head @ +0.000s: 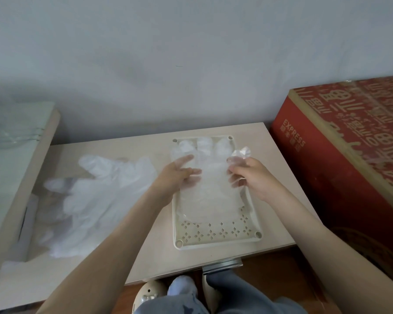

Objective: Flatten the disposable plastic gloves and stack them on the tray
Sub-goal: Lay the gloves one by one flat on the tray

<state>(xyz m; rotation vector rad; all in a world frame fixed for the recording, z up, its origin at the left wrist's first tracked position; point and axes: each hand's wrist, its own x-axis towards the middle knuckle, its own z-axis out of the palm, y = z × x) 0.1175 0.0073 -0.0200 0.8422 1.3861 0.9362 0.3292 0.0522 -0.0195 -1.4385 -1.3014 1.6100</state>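
Observation:
A cream tray (216,237) with cut-out patterns lies on the low table. A clear plastic glove (210,191) is spread flat in it, fingers pointing to the far end. My left hand (179,176) presses on the glove's left side with straight fingers. My right hand (251,175) pinches a crumpled part of the glove film (241,155) at the tray's right edge. A loose pile of clear gloves (95,200) lies on the table left of the tray.
A big red cardboard box (340,159) stands close to the table's right edge. A pale board or box (16,177) leans at the left. A grey wall is behind. My legs and a slipper (150,293) show below the table's front edge.

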